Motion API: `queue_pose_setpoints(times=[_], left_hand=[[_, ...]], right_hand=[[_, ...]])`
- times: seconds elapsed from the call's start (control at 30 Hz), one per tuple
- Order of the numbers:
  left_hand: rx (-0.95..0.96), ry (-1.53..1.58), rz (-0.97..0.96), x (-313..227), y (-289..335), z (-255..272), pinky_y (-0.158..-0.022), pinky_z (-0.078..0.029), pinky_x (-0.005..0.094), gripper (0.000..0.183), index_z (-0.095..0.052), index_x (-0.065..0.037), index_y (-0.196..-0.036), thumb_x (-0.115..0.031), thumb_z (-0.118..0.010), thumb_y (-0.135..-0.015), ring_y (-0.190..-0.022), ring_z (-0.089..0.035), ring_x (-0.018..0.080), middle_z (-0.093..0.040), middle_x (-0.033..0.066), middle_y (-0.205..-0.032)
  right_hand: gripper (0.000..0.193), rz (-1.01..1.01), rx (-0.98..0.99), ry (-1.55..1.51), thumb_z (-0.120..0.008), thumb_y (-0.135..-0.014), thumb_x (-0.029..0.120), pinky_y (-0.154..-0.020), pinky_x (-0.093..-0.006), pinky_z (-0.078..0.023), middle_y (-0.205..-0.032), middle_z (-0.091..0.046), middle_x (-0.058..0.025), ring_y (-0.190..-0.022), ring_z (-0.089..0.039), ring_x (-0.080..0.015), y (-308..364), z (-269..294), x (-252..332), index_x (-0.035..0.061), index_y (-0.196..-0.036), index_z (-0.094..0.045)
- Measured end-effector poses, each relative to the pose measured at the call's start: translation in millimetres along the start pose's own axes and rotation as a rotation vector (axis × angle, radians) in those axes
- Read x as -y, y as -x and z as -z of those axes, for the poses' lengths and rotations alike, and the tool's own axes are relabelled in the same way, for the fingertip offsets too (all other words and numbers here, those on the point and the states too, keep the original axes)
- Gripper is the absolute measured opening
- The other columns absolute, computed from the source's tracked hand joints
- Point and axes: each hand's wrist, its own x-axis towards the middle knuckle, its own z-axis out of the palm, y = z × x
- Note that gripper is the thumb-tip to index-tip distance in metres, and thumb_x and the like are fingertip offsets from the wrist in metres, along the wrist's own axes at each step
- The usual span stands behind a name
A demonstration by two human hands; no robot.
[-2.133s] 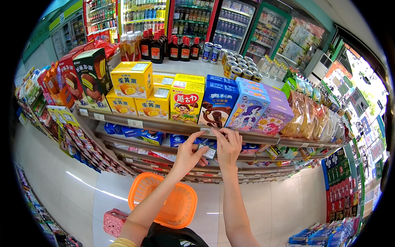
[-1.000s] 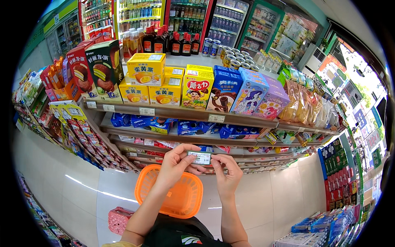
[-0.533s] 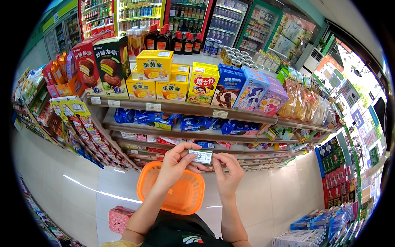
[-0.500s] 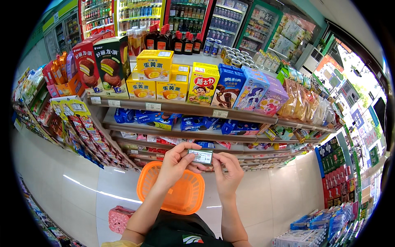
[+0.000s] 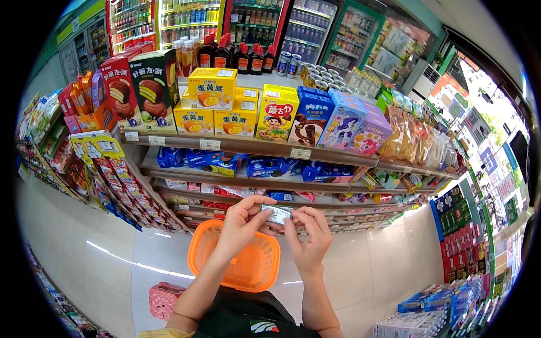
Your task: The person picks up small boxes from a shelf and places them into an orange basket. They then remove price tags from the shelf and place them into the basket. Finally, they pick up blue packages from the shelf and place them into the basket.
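Note:
A small shelf price tag, white with a dark green edge, is held between my two hands in front of the lower shelves. My left hand pinches its left end, with the thumb on the printed face and the fingers behind. At the other end my right hand grips it, its thumb against the lower right corner. Below my left forearm an orange plastic basket shows, partly covered by my arm. What lies inside the basket cannot be made out.
Ahead stands a snack shelf with yellow cake boxes, a blue box and bagged bread on top. Price tags line its front edge. A pink patterned stool is on the tiled floor at lower left. Stacked packs sit at lower right.
My right thumb has moved left and up onto the tag's lower right corner. The tag has tilted slightly, and its face catches light differently. My left hand stays nearly still.

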Motion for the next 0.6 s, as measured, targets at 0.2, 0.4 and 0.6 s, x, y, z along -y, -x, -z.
queue_pose_setpoints(times=[0.2, 0.4, 0.6], left_hand=[[0.012, 0.041, 0.001, 2, 0, -1, -0.067, -0.064, 0.0268, 0.026, -0.060, 0.003, -0.125, 0.000, -0.062, -0.099, -0.086, -0.077, 0.0215, -0.074, 0.0146, -0.101], [-0.013, 0.049, 0.022, 2, -1, -3, -0.059, -0.062, 0.0256, 0.025, -0.060, 0.002, -0.121, -0.001, -0.066, -0.098, -0.081, -0.077, 0.0226, -0.075, 0.0143, -0.099], [-0.007, 0.030, 0.038, 6, -2, 0, -0.055, -0.060, 0.0249, 0.018, -0.061, 0.002, -0.116, -0.003, -0.065, -0.099, -0.077, -0.077, 0.0219, -0.076, 0.0143, -0.101]], right_hand=[[0.017, -0.313, 0.004, -0.227, -0.076, -0.089, 0.002, -0.062, -0.0233, -0.052, -0.091, -0.072, -0.0057, -0.071, -0.064, -0.0078, 5, -1, -8, -0.0001, -0.106, -0.075], [0.018, -0.391, -0.034, -0.335, -0.074, -0.092, 0.003, -0.064, -0.0224, -0.050, -0.091, -0.071, -0.0035, -0.074, -0.063, -0.0069, 6, 1, -15, 0.0004, -0.110, -0.075], [0.020, -0.259, -0.030, -0.147, -0.075, -0.092, 0.005, -0.063, -0.0237, -0.050, -0.095, -0.069, -0.0046, -0.074, -0.063, -0.0104, 2, 3, -15, 0.0043, -0.112, -0.076]])
